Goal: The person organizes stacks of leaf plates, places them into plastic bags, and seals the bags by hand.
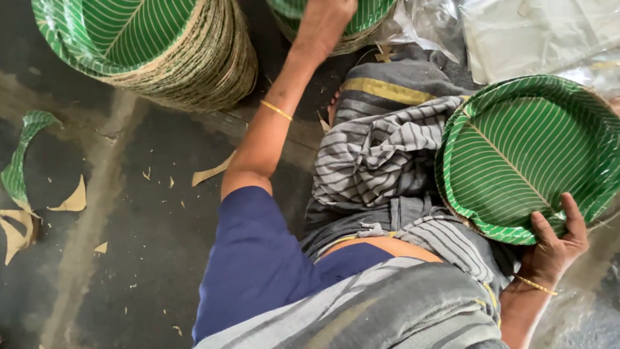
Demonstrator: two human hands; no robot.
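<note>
We gripped the green leaf-print paper plate by its lower rim in our right hand, tilted over our lap, our left hand resting on the far plate stack, its grasp unclear, and that thin pinch could have let it slip.

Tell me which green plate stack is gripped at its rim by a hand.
The stack on the lap: the right hand grips its lower rim. The big stack top left is untouched.

My right hand grips the lower rim of a stack of green leaf-patterned paper plates resting on my lap. My left hand reaches onto another plate stack beyond my knees, just right of a larger stack.
</note>
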